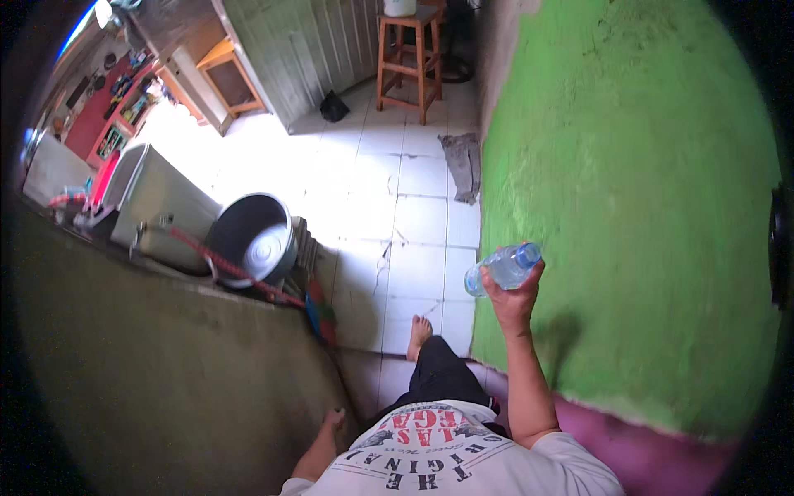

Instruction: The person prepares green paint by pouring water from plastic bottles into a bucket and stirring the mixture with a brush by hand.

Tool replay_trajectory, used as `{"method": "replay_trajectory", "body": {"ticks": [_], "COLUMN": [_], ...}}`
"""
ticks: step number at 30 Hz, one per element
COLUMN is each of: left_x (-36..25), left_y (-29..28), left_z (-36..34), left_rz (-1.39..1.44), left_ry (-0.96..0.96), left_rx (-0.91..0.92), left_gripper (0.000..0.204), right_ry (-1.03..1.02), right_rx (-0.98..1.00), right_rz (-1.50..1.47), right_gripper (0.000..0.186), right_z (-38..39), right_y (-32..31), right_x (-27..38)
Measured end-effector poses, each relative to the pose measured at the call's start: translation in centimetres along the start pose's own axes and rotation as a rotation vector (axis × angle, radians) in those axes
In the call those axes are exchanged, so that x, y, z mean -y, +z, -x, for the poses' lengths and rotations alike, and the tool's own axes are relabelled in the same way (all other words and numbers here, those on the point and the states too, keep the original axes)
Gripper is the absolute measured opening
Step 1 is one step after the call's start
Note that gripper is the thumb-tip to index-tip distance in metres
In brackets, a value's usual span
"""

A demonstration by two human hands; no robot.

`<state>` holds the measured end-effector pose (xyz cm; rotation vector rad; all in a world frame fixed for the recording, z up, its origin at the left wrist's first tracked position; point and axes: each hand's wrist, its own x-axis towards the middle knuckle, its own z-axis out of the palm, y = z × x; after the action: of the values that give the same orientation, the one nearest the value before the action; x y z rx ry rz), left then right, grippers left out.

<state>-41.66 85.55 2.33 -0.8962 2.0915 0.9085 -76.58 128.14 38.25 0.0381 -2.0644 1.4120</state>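
A clear plastic water bottle point(501, 271) with a blue cap is gripped in my right hand point(514, 302). It lies tilted nearly sideways, the cap end toward the green wall, and liquid shows inside. My right arm is stretched forward beside that wall. Low at my left side hangs my left hand point(333, 420), close to the dark grey-green partition point(207, 372). Its fingers are mostly hidden, and nothing shows in it.
A large metal pot point(231, 227) stands ahead on the left, with a red hose point(217, 258) across it. The green wall point(620, 207) runs along my right. Farther off, a grey cloth point(463, 165), a black bag point(334, 107) and a wooden stool point(423, 15) stand or lie on white tiles point(419, 217).
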Motion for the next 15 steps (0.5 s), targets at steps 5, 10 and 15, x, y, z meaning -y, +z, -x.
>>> {"method": "replay_trajectory", "body": {"ticks": [5,10,15], "left_x": [-9.2,-20.3,-29.6], "left_y": [-8.4,-15.6,-20.5], "left_z": [-3.6,-9.5,-16.4], "left_rz": [0.199,-0.054,0.003], "left_ry": [-0.176,0.050,-0.021], "left_rx": [-0.015,-0.222,-0.141], "left_gripper": [0.037,0.041,0.046], "right_ry": [-0.031,-0.062,-0.087], "right_rx": [0.002,-0.007,-0.009], "right_rz": [0.129,0.028,-0.008], "right_gripper": [0.077,0.077,0.083], "right_z": [-11.4,-21.8,-30.4], "right_y": [5.3,9.5,14.2], "right_x": [-2.7,-2.9,-5.9]}}
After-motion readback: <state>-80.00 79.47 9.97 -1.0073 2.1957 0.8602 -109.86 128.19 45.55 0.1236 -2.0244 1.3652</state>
